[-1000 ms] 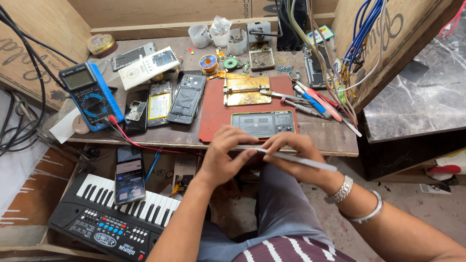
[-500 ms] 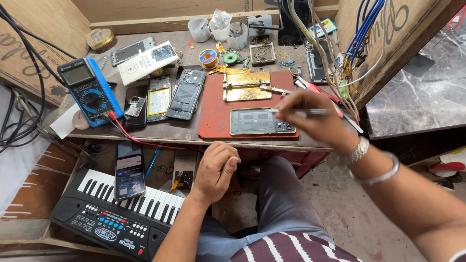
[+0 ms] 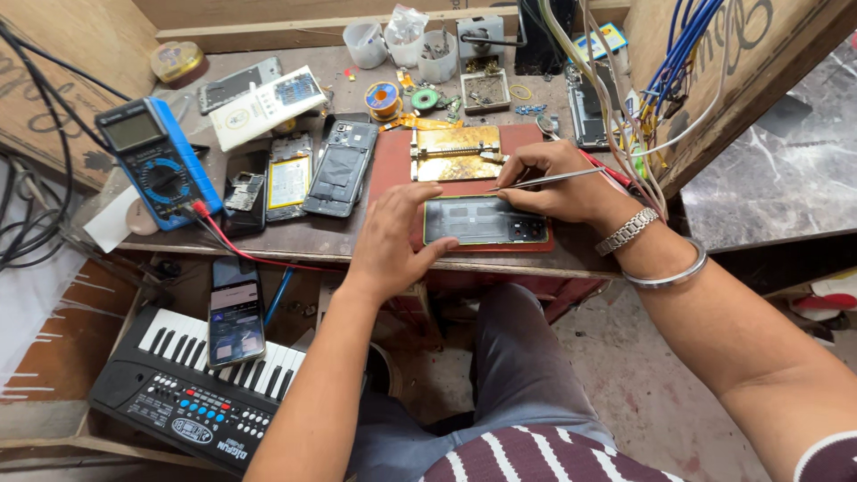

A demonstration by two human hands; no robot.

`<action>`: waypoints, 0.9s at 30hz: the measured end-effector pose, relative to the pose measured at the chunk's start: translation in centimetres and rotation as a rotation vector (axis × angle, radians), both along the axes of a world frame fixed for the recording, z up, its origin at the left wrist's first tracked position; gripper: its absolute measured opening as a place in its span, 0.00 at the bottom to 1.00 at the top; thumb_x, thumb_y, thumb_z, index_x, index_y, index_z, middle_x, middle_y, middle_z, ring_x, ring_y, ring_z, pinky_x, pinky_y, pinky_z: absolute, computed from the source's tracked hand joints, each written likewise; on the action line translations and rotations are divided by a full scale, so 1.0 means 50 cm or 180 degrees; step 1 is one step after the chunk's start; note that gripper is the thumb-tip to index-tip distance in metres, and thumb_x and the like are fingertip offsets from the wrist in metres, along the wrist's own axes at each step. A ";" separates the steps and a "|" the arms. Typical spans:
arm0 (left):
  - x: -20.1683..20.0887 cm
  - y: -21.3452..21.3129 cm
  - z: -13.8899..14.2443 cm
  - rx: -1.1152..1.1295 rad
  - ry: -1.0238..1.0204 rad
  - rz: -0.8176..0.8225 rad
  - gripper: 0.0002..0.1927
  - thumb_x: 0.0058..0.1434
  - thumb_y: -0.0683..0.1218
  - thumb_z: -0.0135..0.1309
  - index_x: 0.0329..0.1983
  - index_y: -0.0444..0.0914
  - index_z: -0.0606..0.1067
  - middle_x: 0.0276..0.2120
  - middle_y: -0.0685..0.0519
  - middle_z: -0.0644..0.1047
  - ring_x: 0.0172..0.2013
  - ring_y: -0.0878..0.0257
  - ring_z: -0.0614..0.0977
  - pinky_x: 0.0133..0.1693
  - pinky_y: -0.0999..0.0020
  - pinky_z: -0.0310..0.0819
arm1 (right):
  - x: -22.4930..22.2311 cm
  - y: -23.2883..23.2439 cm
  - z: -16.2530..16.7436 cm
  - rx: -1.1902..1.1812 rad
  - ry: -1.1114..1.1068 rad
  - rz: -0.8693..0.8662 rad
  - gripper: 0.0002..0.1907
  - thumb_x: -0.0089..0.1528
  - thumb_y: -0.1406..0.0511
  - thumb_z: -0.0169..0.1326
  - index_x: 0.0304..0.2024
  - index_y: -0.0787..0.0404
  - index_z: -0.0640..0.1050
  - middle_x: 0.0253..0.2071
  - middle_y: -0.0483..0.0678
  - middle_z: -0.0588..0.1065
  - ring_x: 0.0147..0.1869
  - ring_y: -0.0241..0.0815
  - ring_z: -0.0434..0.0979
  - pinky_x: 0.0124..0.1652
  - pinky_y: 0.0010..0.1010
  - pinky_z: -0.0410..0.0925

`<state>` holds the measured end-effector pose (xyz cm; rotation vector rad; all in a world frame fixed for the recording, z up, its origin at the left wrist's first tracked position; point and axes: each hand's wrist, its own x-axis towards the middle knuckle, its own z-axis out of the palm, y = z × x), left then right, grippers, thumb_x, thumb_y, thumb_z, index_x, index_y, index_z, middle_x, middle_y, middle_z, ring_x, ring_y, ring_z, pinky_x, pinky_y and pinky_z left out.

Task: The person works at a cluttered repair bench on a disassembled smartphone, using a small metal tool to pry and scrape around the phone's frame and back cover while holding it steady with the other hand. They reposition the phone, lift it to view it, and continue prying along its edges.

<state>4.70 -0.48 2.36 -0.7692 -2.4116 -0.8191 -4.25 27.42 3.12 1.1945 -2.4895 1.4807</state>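
- Phone [image 3: 482,220], opened with its back up, lies flat on the red mat [image 3: 393,161] at the near bench edge, directly under both my hands.
- Long axis runs left-right across me; camera end sits by my right fingers, the plain end under my left.
- Left hand [image 3: 393,236]: fingers spread, thumb along the near edge, fingertips at the far-left corner, bracing it.
- Right hand [image 3: 558,183]: fingers pressed together, pinching the tweezers [image 3: 544,179]; the tip points left, just beyond the phone's far edge.
- Right hand is nearer the camera end.
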 end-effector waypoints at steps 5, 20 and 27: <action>-0.033 -0.002 -0.015 -0.0024 -0.0256 0.0105 0.39 0.51 0.56 0.71 0.64 0.44 0.67 0.56 0.53 0.79 0.58 0.51 0.77 0.59 0.55 0.67 | -0.013 0.000 0.000 0.0116 0.0162 -0.0097 0.05 0.55 0.71 0.65 0.31 0.65 0.80 0.33 0.48 0.83 0.37 0.34 0.83 0.40 0.26 0.75; -0.055 -0.024 -0.035 0.0093 -0.0401 0.0169 0.42 0.52 0.57 0.71 0.66 0.42 0.65 0.55 0.55 0.80 0.56 0.51 0.78 0.59 0.54 0.67 | -0.045 -0.024 -0.043 0.0065 0.0090 0.0010 0.05 0.58 0.72 0.65 0.34 0.66 0.80 0.38 0.48 0.83 0.41 0.34 0.84 0.43 0.26 0.76; -0.045 -0.023 -0.027 0.0054 -0.0370 0.0237 0.37 0.50 0.58 0.71 0.60 0.43 0.69 0.53 0.52 0.78 0.54 0.49 0.78 0.57 0.54 0.66 | -0.042 -0.027 -0.048 0.0163 0.0159 -0.0056 0.06 0.58 0.71 0.66 0.35 0.65 0.81 0.38 0.48 0.84 0.42 0.35 0.85 0.42 0.26 0.76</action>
